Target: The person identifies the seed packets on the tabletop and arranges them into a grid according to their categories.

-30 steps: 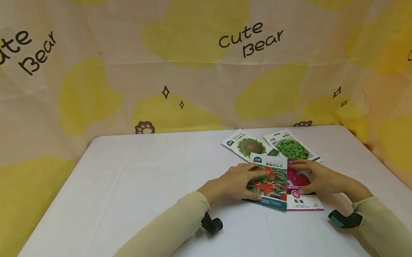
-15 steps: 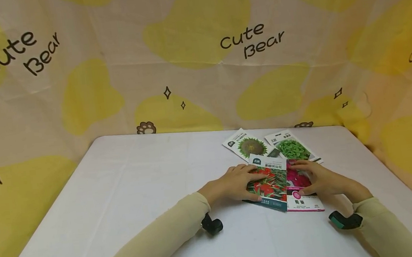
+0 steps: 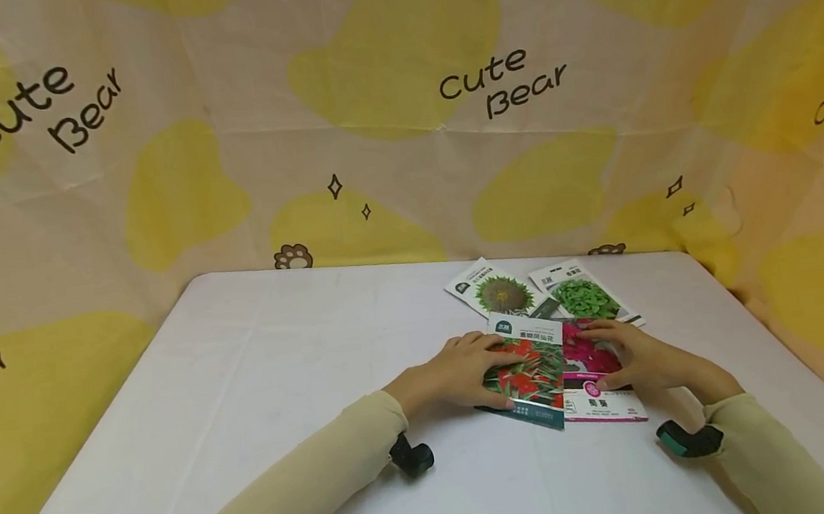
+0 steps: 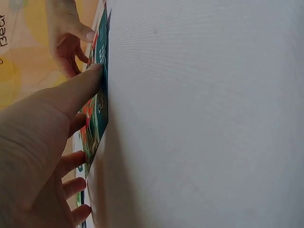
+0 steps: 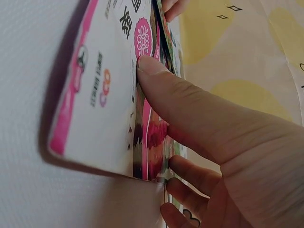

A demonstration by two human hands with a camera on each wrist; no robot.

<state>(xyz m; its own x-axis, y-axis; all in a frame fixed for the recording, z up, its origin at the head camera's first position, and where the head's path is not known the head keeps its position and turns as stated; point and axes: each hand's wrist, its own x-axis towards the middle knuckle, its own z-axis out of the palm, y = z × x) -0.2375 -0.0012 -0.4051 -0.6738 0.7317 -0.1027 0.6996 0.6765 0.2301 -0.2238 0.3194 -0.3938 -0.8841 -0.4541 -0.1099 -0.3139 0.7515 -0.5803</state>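
Note:
In the head view my left hand [image 3: 460, 371] rests on a seed packet with red flowers [image 3: 542, 365], thumb and index finger on its face. The left wrist view shows the thumb near that packet's teal lower edge [image 4: 101, 107], the other fingers spread past its side. My right hand [image 3: 641, 357] touches a seed packet with magenta flowers [image 3: 609, 410]. Its thumb [image 5: 154, 71] presses the face in the right wrist view, with some fingers beside the packet's edge. The red-flower packet lies partly over the magenta one's left side. Both lie face up on the table.
Behind them lie a packet with a spiky round green plant [image 3: 502, 293] and a leafy-green packet [image 3: 585, 297], partly covered by the front packets. The white table [image 3: 300, 344] ends at a printed cloth backdrop [image 3: 386, 151]. A black camera [image 3: 412, 456] sits on the left wrist.
My left hand has slid the red-flower packet a little left and toward me, baring more of the magenta packet. The right hand and back packets have stayed put.

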